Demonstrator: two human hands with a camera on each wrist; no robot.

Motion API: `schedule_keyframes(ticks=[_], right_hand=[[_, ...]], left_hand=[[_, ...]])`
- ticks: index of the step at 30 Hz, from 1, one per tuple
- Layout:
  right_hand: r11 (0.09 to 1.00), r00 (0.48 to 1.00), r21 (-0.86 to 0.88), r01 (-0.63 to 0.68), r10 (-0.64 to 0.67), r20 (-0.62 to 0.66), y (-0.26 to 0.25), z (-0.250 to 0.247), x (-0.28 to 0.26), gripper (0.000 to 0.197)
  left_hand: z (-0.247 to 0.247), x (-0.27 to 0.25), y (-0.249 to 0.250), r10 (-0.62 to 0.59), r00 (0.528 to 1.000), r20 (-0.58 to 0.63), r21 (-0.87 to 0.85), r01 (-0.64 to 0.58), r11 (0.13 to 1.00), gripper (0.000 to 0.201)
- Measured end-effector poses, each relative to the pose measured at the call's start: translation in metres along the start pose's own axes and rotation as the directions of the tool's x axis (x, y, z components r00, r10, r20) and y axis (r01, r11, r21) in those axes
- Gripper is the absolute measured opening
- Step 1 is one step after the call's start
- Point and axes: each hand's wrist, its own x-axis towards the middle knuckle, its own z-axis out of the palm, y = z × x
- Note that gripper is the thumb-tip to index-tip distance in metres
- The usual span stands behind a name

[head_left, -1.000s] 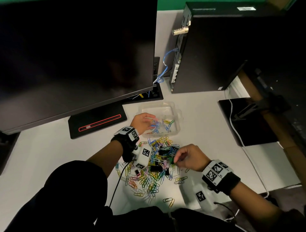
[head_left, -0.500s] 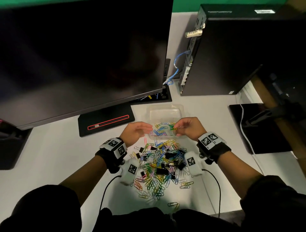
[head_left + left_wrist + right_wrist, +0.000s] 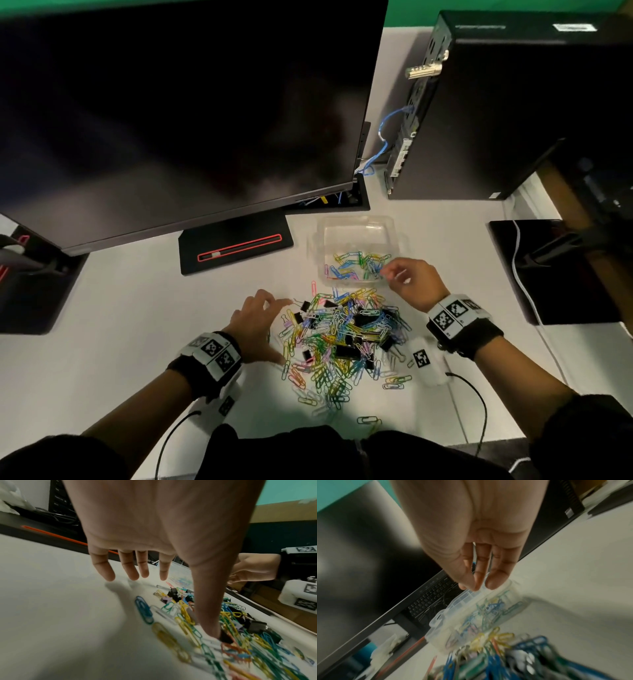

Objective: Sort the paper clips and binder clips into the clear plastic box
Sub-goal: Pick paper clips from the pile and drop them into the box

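Progress: early, by my reading | box (image 3: 356, 240) just ahead of right hand (image 3: 416, 284), some paper clips inside | pile (image 3: 342, 335) between hands, binder clips unsorted | left hand (image 3: 255, 325) grip wide, empty | right grip relaxed, apparently empty.

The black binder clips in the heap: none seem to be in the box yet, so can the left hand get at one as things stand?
Probably yes. The left hand hangs open at the heap's left edge, and a black binder clip lies exposed just beside its fingers, nothing covering it.
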Motion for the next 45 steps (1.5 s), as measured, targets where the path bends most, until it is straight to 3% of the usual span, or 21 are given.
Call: schedule_keyframes(ticks=[4,8,15,20,22,25,31,34,37,40,45], right_hand=[[0.994,0.972,-0.107,-0.024,0.049,0.232,0.015,0.006,-0.044,0.017],[0.979,0.943,-0.200,-0.024,0.089,0.322,0.030,0.014,-0.076,0.017],[0.956,0.942,-0.292,-0.021,0.117,0.315,0.041,0.039,-0.109,0.061],[0.954,0.970,-0.298,0.045,0.030,0.243,0.030,0.056,-0.127,0.053],[0.948,0.955,-0.302,0.102,-0.008,0.298,0.024,0.066,-0.134,0.051],[0.956,0.933,-0.273,0.108,-0.003,0.359,0.015,0.084,-0.135,0.067],[0.961,0.958,-0.260,0.092,-0.015,0.287,-0.004,0.110,-0.121,0.096],[0.961,0.961,-0.259,0.099,-0.024,0.277,-0.007,0.116,-0.116,0.100],[0.961,0.963,-0.248,0.125,-0.057,0.263,-0.006,0.122,-0.112,0.090],[0.963,0.964,-0.226,0.149,-0.090,0.251,-0.005,0.123,-0.109,0.063],[0.966,0.968,-0.203,0.160,-0.113,0.225,-0.003,0.117,-0.107,0.022]], left_hand=[[0.013,-0.007,-0.013,0.006,1.000,0.024,-0.004,-0.006,1.000,0.109],[0.021,-0.011,-0.013,0.110,0.994,0.008,-0.108,-0.109,0.988,0.094],[0.033,-0.021,-0.004,0.194,0.981,-0.012,-0.212,-0.192,0.958,0.082],[0.039,-0.032,-0.002,0.151,0.984,-0.093,-0.217,-0.168,0.962,0.083],[0.043,-0.036,-0.003,0.156,0.983,-0.094,-0.213,-0.173,0.962,0.078],[0.049,-0.038,-0.001,0.222,0.972,-0.072,-0.208,-0.232,0.950,0.071],[0.057,-0.031,0.014,0.296,0.953,-0.068,-0.147,-0.303,0.942,0.088],[0.059,-0.027,0.022,0.307,0.948,-0.085,-0.135,-0.316,0.939,0.095],[0.063,-0.024,0.029,0.330,0.937,-0.114,-0.101,-0.342,0.934,0.094],[0.065,-0.021,0.035,0.347,0.934,-0.091,-0.090,-0.354,0.931,0.086],[0.062,-0.017,0.040,0.353,0.930,-0.098,-0.052,-0.359,0.932,0.045]])
